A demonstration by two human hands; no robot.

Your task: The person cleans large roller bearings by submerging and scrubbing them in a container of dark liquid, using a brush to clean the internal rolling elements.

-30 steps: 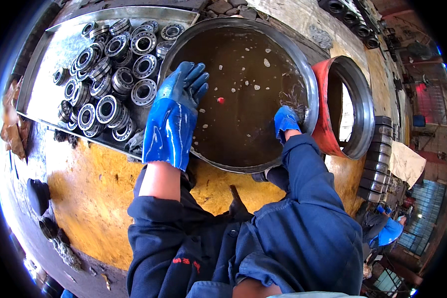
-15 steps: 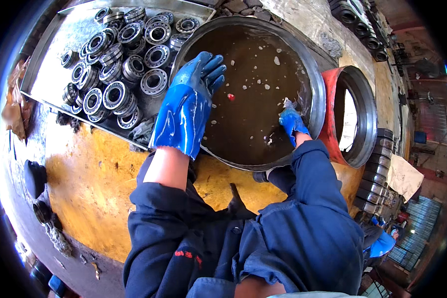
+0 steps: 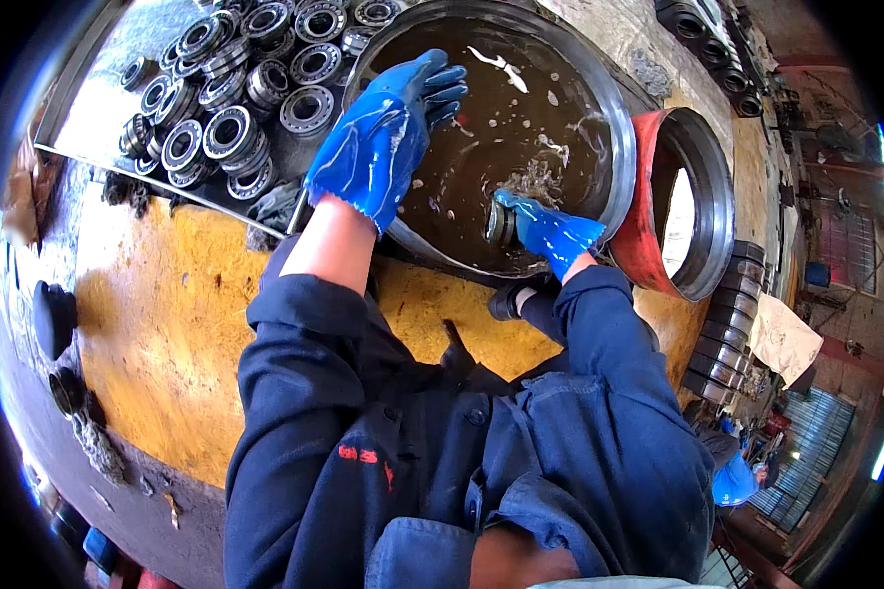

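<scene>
Flanking the rectangular metal tray (image 3: pixel 98 113), the round grey metal tub (image 3: pixel 619 137) seemingly holds unfinished work; whether the heaped steel bearings (image 3: pixel 224 90) are done is unclear. The blue-gloved left hand (image 3: pixel 403 118), fingers loosely extended, appears empty; the blue-gloved right hand (image 3: pixel 550 230) curls around 1 thick ring-shaped bearing (image 3: pixel 502 224) in the tub.
</scene>
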